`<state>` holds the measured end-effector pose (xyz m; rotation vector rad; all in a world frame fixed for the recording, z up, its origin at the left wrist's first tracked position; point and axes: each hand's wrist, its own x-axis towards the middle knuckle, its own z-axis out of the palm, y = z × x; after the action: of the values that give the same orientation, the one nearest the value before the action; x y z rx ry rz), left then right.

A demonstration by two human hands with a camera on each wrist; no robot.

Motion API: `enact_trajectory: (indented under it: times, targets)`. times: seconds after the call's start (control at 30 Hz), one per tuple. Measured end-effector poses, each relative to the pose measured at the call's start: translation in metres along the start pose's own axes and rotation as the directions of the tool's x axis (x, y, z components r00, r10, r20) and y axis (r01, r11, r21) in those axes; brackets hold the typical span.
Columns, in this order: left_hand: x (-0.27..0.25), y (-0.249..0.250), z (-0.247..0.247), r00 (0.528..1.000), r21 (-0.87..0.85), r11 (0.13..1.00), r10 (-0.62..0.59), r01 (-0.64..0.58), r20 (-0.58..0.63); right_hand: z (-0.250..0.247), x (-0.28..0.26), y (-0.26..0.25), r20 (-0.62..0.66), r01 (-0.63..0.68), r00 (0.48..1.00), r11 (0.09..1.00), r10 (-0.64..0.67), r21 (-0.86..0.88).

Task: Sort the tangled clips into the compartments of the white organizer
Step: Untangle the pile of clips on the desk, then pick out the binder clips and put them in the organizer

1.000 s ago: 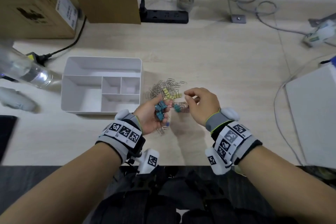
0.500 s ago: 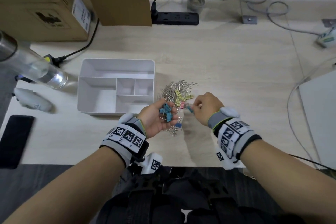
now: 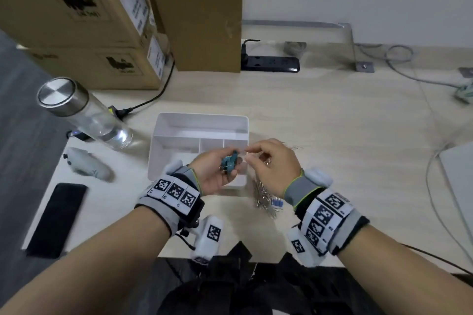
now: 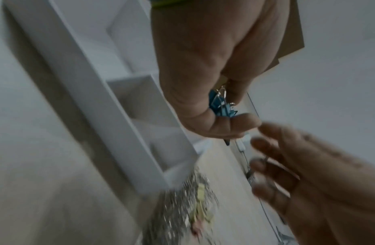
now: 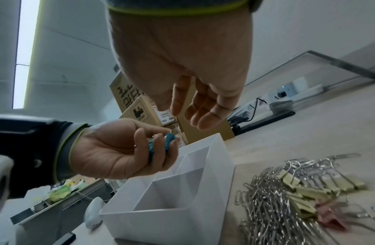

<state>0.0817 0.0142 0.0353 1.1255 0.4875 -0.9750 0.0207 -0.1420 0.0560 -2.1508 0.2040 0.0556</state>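
Note:
My left hand (image 3: 225, 169) grips a bunch of teal binder clips (image 3: 229, 162) above the right-hand compartments of the white organizer (image 3: 202, 117). The left wrist view shows these clips (image 4: 219, 106) pinched between thumb and fingers. My right hand (image 3: 252, 155) hovers just right of them, its fingers (image 5: 203, 119) loosely straight with nothing visible in them. A tangled pile of silver paper clips with yellow and pink binder clips (image 5: 287, 195) lies on the table right of the organizer (image 5: 167, 213), partly hidden under my right hand in the head view.
A glass bottle (image 3: 84, 115), a white mouse-like object (image 3: 87, 163) and a black phone (image 3: 56, 217) lie left of the organizer. Cardboard boxes (image 3: 76, 20) and a black power strip (image 3: 271, 64) stand at the back. Cables (image 3: 435, 186) run along the right.
Both hands rose and moved left from over the pile to above the organizer's right side. The right hand, which pinched a teal clip before, now shows nothing in it.

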Motion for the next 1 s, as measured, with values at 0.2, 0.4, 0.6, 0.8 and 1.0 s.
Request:
enact_trajectory:
  times: [0.2,0.4,0.6,0.8,1.0]
  targets:
    - [-0.001,0.074,-0.045,0.942,0.228,0.958,0.229,-0.173,-0.247,0.024,0.006,0.026,0.102,-0.058,0.991,0.971,0.084,-0.232]
    - [0.022,0.113,-0.062,0.901,0.511,0.853,0.297,-0.101,-0.317,0.052,0.0,0.039,0.173,-0.079,0.971,0.909,0.162,-0.408]
    - [0.033,0.125,-0.076,0.914,0.87,0.492,0.339,0.029,-0.222,0.056,-0.005,0.041,0.151,-0.085,0.976,0.918,0.154,-0.387]
    - [0.024,0.135,-0.077,0.913,0.974,0.228,0.395,0.006,-0.098,0.057,-0.008,0.043,0.116,-0.078,0.986,0.946,0.12,-0.315]
    - [0.007,0.088,-0.012,0.856,0.884,0.304,0.486,-0.354,0.175,0.033,-0.017,0.052,0.018,-0.091,0.995,0.958,0.1,-0.272]
